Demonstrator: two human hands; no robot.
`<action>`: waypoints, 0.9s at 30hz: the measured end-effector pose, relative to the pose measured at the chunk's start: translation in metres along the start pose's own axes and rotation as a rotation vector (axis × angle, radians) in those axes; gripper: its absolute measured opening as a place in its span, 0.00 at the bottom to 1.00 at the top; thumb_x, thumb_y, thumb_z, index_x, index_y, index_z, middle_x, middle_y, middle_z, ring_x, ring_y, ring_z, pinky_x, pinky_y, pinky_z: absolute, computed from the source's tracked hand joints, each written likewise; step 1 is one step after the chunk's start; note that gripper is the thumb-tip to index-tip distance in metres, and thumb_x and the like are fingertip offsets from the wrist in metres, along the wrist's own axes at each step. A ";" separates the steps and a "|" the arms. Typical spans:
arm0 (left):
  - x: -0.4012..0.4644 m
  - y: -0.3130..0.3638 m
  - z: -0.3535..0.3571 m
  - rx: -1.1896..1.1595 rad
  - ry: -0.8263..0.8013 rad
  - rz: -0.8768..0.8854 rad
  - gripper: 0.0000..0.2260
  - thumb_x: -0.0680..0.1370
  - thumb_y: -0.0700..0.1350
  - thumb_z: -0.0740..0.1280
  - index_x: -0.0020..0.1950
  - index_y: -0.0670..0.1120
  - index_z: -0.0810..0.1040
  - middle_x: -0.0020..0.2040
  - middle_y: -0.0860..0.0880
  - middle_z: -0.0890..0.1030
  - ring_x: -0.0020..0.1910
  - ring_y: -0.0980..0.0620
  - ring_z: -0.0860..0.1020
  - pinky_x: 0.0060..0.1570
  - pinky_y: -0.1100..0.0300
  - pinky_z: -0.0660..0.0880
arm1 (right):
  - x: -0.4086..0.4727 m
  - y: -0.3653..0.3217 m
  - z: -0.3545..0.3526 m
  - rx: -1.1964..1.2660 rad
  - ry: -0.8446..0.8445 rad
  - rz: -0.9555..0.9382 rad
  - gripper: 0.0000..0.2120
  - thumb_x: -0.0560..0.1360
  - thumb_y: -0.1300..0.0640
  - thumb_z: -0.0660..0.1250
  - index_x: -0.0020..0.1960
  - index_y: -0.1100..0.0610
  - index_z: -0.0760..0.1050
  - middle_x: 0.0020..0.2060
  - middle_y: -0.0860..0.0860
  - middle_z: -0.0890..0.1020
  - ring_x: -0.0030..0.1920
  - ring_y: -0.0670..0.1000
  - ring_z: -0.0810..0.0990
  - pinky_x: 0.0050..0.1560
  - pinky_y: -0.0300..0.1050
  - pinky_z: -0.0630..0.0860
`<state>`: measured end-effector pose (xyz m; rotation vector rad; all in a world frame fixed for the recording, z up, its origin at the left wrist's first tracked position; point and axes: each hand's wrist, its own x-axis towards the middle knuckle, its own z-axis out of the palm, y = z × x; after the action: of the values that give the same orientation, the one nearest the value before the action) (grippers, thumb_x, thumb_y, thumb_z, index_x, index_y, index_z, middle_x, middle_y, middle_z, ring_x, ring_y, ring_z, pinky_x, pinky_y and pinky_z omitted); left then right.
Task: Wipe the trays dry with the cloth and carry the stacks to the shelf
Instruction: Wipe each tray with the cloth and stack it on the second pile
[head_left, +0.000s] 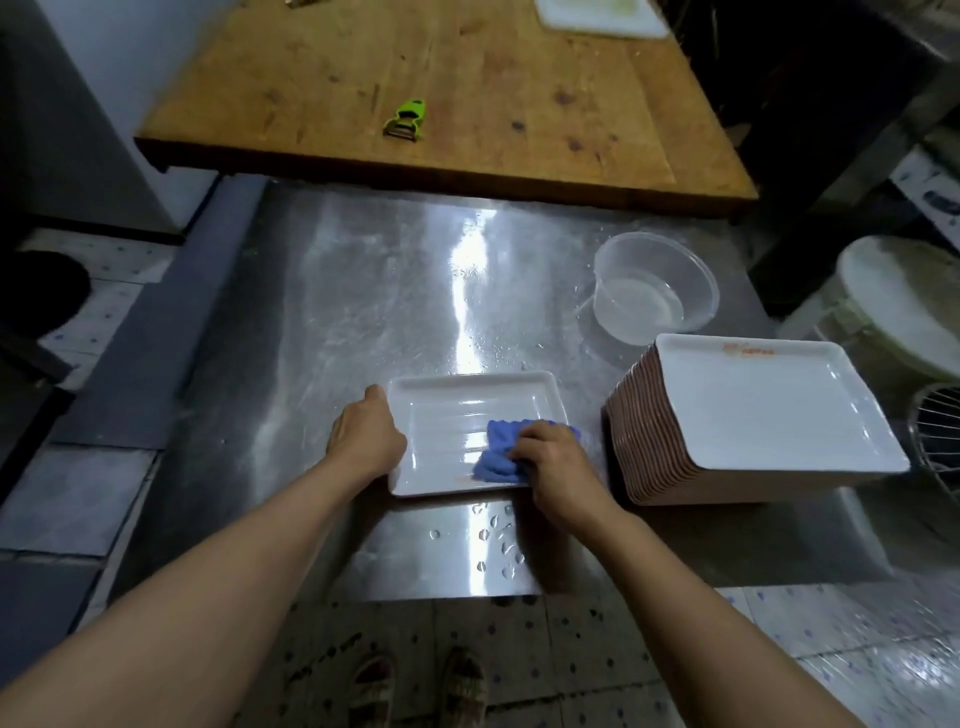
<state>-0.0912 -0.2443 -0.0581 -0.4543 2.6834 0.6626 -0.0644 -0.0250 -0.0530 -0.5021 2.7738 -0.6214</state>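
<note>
Flat white tray (457, 415) on the steel, bunched blue cloth (498, 449) inside; tall tray stack (727, 431) at three o'clock.

green peeler (405, 119) on wooden board (467, 93) | clear tub (655, 288), apparently holding water

You have only one marking in sight: a short orange-red print on the far rim of the top tray (763, 410) of the stack at your right. It is too small and blurred for you to read any letter or number of it
</note>
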 end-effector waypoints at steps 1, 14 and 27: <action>-0.001 0.000 0.000 -0.003 0.008 -0.004 0.15 0.74 0.36 0.59 0.60 0.39 0.67 0.56 0.38 0.77 0.54 0.38 0.75 0.45 0.54 0.69 | -0.002 0.003 -0.004 -0.067 0.002 0.012 0.13 0.67 0.69 0.63 0.48 0.61 0.81 0.49 0.57 0.78 0.52 0.58 0.75 0.52 0.47 0.68; -0.053 0.014 0.030 0.335 0.177 0.456 0.23 0.74 0.61 0.65 0.64 0.51 0.71 0.70 0.47 0.65 0.67 0.46 0.62 0.61 0.52 0.64 | -0.032 -0.005 -0.033 0.046 0.362 0.203 0.15 0.71 0.71 0.63 0.56 0.62 0.78 0.49 0.61 0.77 0.51 0.60 0.74 0.50 0.50 0.72; -0.065 0.024 0.039 0.269 0.185 0.697 0.05 0.77 0.43 0.64 0.43 0.45 0.78 0.41 0.47 0.79 0.42 0.45 0.78 0.32 0.60 0.62 | -0.046 -0.010 -0.040 0.170 0.433 0.303 0.14 0.73 0.68 0.63 0.57 0.63 0.78 0.51 0.60 0.77 0.54 0.58 0.74 0.52 0.43 0.69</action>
<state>-0.0327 -0.1902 -0.0556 0.5427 3.0382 0.4215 -0.0324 -0.0012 -0.0055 0.1054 3.0584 -0.9735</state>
